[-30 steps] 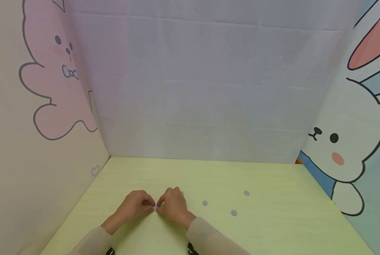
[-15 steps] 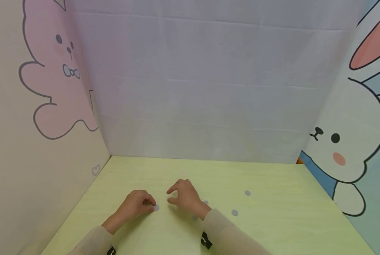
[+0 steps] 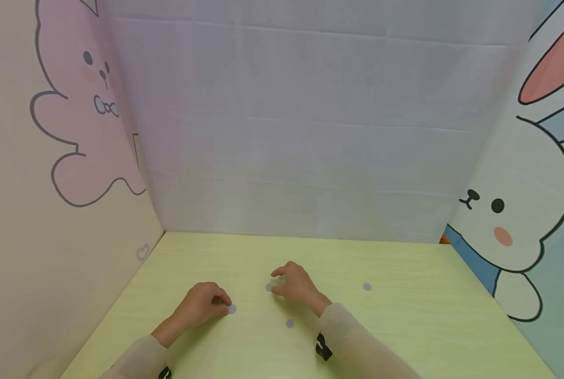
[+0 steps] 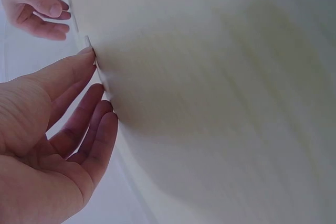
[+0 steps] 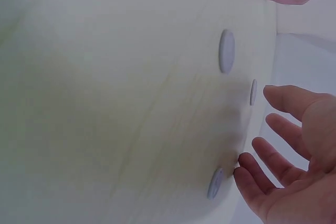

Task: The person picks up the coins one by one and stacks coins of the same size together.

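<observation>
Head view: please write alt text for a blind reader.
A person's left hand holds a grey disc on a yellowish table; the right hand is beside another disc. A third disc and a fourth lie farther right.

Pink cartoon animal (image 3: 66, 131) on the left wall (image 3: 36, 252), white cartoon rabbit (image 3: 519, 173) on the right, pale backdrop (image 3: 301, 131) between.

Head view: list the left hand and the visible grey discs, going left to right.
Left hand, pinched grey disc, farther middle disc, nearer middle disc, rightmost disc.
</observation>
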`<state>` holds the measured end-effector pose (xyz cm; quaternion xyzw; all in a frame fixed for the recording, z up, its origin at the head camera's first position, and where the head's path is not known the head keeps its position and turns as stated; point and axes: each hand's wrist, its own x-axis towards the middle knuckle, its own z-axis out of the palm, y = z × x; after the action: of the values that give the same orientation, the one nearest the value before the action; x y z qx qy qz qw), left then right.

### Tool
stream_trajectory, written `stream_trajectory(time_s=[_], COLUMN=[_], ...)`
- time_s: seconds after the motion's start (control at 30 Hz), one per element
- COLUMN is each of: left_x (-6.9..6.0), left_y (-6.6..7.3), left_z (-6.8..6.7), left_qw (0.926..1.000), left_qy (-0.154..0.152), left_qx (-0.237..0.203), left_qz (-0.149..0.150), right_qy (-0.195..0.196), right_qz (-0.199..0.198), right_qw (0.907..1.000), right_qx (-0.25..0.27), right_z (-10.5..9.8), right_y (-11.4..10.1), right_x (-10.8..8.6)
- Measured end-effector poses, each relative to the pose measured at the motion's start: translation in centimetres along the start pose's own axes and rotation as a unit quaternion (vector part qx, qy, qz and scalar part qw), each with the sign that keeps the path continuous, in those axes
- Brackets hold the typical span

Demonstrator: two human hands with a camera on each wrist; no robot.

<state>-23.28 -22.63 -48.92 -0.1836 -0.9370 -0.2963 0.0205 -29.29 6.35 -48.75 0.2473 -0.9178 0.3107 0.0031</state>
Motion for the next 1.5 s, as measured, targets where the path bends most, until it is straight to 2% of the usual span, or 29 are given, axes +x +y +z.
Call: stream_trajectory(time_s=[0.4,0.8,1.3,1.5], left_x=[0.0,0.0,0.1,0.2], left_y=[0.3,0.3,0.5,0.6], left_z=[0.1,0.0,0.0,0.0], left_qw=[0.9999,1.0,0.9996,0.9997], left_qy=[-0.001,0.001,-0.005,-0.004], left_qx=[-0.003,-0.003,-0.002,-0.002], left_qz=[-0.014,-0.008,-0.029,-0.025], right_qy=[-0.001,0.007,0.026,0.026], right_qz=[-0.01,0.001,0.005,-0.004], right_qw=[0.9993,0.999,0.9972,0.9971], right_qx=[-0.036,-0.044,-0.07,-0.072], right_z=[0.6,0.8,1.3,1.2], right_y=[0.7,0.3,0.4,0.6], right_x=[0.0,0.1,0.6,0.6])
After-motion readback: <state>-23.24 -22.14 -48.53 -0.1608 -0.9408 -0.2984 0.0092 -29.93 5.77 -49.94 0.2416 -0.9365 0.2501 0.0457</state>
